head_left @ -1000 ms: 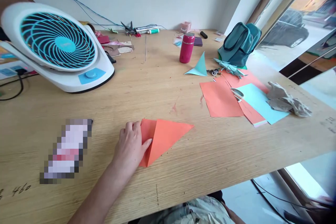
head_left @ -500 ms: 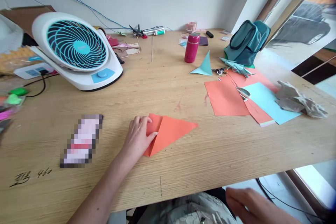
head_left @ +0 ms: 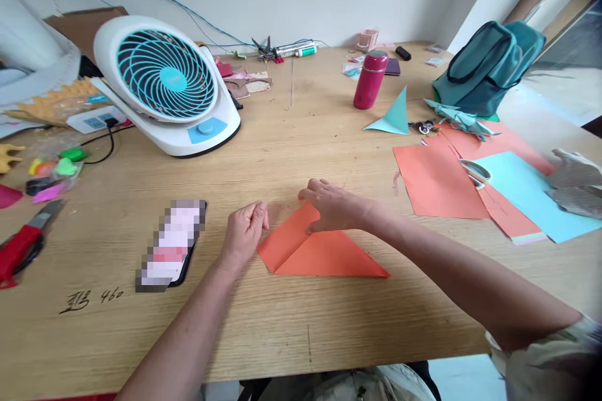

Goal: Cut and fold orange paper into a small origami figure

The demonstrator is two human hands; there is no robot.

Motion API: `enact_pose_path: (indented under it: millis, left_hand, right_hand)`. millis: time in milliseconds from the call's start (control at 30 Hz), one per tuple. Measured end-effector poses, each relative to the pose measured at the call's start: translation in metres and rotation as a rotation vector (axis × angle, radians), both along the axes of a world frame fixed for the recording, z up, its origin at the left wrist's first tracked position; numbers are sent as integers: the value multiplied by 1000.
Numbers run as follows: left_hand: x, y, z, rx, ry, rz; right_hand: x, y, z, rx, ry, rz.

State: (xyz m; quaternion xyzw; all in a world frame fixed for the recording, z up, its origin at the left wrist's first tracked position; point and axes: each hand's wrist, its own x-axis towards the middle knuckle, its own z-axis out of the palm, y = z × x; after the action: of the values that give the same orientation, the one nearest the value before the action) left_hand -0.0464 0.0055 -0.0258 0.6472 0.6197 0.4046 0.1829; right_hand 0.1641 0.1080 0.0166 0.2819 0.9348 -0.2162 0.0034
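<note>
A folded sheet of orange paper (head_left: 329, 255) lies on the table in front of me, with a crease and a flap edge across it. Over its upper edge is my right hand (head_left: 335, 205), thumb pressed on the paper and fingers curled past the far edge, gripping it. Just left of the paper, my left hand (head_left: 245, 230) is closed in a loose fist, with nothing visible in it. Farther left lies a phone (head_left: 172, 244), its screen blurred out.
A white fan (head_left: 169, 84) stands at the back left, with a red-handled cutter (head_left: 26, 241) at the left edge. Behind are a pink flask (head_left: 370, 80) and a folded blue paper (head_left: 392, 114). Orange sheets (head_left: 439, 182), scissors (head_left: 476, 172) and a teal bag (head_left: 489, 69) occupy the right.
My right hand has come up from below the table edge onto the paper. My left hand has let go and closed. The paper has turned clockwise; the view has shifted left.
</note>
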Motion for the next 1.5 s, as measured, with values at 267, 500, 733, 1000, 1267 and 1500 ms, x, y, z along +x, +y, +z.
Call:
enact_pose_path:
  millis: [267, 500, 733, 1000, 1267, 1500]
  left_hand:
    - [7, 0, 5, -25, 4, -14]
    - [14, -3, 3, -41, -239, 2]
    - [35, 16, 14, -337, -739, -43]
    - [52, 38, 30, -293, -821, -66]
    - [53, 21, 90, 49, -500, -145]
    - [31, -23, 55, 292, 191, -495]
  right_hand:
    - [-1, -11, 6, -90, -70, -71]
    - [29, -4, 5, -176, 111, -261]
    - [71, 11, 19, -385, 490, -478]
    - [93, -3, 7, -863, 889, -509]
    - [101, -27, 38, -29, 924, -398]
    - [122, -59, 0, 410, 543, 2]
